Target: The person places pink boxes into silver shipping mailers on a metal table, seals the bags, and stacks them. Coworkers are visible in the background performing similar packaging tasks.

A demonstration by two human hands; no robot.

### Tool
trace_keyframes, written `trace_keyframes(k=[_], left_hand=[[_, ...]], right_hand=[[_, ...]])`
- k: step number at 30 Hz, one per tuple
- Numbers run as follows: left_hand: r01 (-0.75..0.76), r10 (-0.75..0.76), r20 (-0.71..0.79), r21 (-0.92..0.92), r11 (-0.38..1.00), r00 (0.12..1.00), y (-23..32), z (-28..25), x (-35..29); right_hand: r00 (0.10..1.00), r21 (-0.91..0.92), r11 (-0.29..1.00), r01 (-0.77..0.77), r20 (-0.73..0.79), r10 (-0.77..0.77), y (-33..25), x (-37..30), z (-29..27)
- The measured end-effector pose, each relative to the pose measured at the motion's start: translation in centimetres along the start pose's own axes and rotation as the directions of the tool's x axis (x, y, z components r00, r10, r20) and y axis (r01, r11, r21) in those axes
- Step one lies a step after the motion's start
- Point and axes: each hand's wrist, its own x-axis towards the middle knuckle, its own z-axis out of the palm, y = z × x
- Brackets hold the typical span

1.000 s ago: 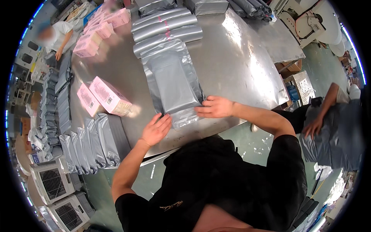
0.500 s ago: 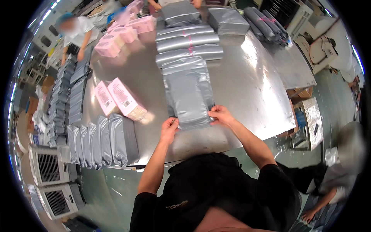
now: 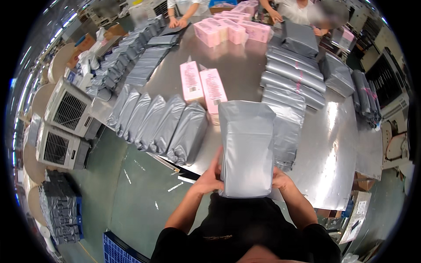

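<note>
A grey plastic bag (image 3: pixel 247 149), puffed out into a boxy shape, stands between my hands at the table's near edge; I cannot tell whether anything is inside. My left hand (image 3: pixel 211 179) grips its lower left side, fingers partly hidden behind it. On the lower right side my right hand (image 3: pixel 280 179) is closed around the edge, its fingertips mostly hidden. Just right of this bag lies a stack of flat grey bags (image 3: pixel 287 127). Two pink boxes (image 3: pixel 214 90) rest behind it to the left, one partly covered by the bag.
A row of filled grey packages (image 3: pixel 188 133) lines the table's left edge. Rolled bag bundles (image 3: pixel 291 74) with pink ties lie beyond the flat stack. More pink boxes (image 3: pixel 230 30) sit at the far side, where two co-workers' hands (image 3: pixel 177 22) show. Air coolers (image 3: pixel 68 107) stand at left.
Half a second ago both hands pinched the near end of a flat bag on the stack. Now a puffed-out bag is held left of the stack, and the view has turned left.
</note>
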Motion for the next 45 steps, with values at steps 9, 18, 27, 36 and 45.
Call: trace_keyframes(k=[9, 18, 27, 36, 45], left_hand=[[-0.076, 0.236, -0.431, 0.356, 0.932, 0.871, 14.8, -9.2, -8.5], [0.516, 0.723, -0.276, 0.847, -0.129, 0.634, 35.0, -32.4, -9.7], [0.806, 0.574, -0.576, 0.498, -0.318, 0.582, 31.7, -43.1, -4.7], [-0.133, 0.509, 0.145, 0.989, -0.06, 0.849, 14.0, -10.5, 6.9], [-0.389, 0.122, 0.39, 0.921, -0.04, 0.913, -7.0, 2.7, 23.5]], right_hand=[[0.993, -0.416, 0.909, 0.027, 0.119, 0.025, -4.4, 17.6, 11.4], [0.798, -0.824, -0.29, -0.487, -0.284, -0.532, -10.4, 28.2, 4.0], [0.704, -0.76, 0.083, -0.645, -0.632, -0.324, -11.3, 30.3, 4.6], [0.659, -0.401, 0.894, 0.198, -0.621, -0.425, -7.0, 0.9, 1.2], [0.571, 0.081, 0.863, 0.499, -0.78, -0.257, 8.4, -11.3, 1.0]])
